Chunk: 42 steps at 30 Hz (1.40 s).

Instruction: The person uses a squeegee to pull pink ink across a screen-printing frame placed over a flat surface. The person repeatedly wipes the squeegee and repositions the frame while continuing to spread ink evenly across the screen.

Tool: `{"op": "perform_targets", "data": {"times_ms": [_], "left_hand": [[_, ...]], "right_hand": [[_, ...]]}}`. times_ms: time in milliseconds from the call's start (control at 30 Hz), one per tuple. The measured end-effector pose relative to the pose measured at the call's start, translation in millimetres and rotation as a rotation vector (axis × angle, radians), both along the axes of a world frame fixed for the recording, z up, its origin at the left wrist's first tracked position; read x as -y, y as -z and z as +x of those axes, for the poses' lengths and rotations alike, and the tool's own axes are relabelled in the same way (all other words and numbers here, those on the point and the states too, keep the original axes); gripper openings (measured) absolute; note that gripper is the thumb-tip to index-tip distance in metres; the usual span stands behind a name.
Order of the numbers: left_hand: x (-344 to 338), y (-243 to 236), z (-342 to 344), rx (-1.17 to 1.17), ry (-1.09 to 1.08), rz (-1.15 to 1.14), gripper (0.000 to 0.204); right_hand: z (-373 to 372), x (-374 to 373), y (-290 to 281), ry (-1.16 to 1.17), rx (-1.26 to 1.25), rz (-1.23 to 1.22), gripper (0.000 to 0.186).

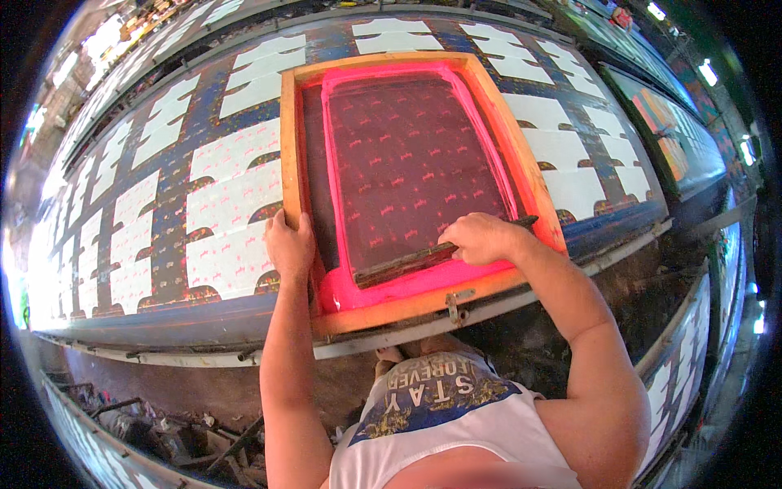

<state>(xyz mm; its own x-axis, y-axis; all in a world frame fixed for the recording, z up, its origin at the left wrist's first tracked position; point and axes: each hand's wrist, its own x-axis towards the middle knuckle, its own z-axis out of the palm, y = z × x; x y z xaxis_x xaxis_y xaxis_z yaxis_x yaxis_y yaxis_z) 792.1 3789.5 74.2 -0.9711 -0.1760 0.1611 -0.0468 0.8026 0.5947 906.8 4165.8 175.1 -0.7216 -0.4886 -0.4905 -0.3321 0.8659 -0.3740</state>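
Note:
A wooden screen-printing frame lies on the long table, with a dark mesh showing small pink repeated marks, bordered by bright pink ink. My left hand is closed on the frame's left side bar. My right hand grips a long dark squeegee, which lies slanted across the near part of the screen, at the lower edge of the mesh. A metal fitting sits on the frame's near bar.
White cut pieces in rows cover the table on both sides, some on the left with pink prints. A metal rail runs along the near edge. Other printing tables stand beyond and behind me. Debris lies on the floor below.

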Motion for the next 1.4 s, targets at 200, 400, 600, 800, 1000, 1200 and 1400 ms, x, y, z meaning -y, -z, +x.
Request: {"op": "perform_targets", "data": {"times_ms": [200,400,600,800,1000,1200,1400], "left_hand": [[-5.9,-2.9,5.2,0.029,-0.051,-0.002,0.057],[-13.5,-8.5,5.4,0.048,-0.103,0.035,0.050],[-19.7,-10.3,5.8,0.014,-0.133,-0.029,0.047],[-19.9,-12.0,5.5,0.013,-0.127,-0.032,0.044],[-22.6,-16.0,6.1,0.013,-0.125,0.013,0.046],[-17.8,-14.5,4.5,0.010,-0.097,-0.009,0.048],[-11.1,-5.1,2.3,-0.003,-0.063,-0.065,0.054]], "right_hand": [[-139.4,-35.4,4.5,-0.061,-0.006,-0.054,0.028],[-292.3,-69.4,4.0,0.105,-0.307,0.003,0.032],[-409.3,-79.1,35.8,0.252,-0.644,0.092,0.048],[-450.7,-90.6,63.3,0.284,-0.737,0.046,0.049],[-425.1,-86.3,47.7,0.187,-0.637,0.049,0.040],[-330.1,-65.0,35.9,0.124,-0.610,0.050,0.037],[-200.2,-38.1,33.8,0.143,-0.604,-0.013,0.031]]}}
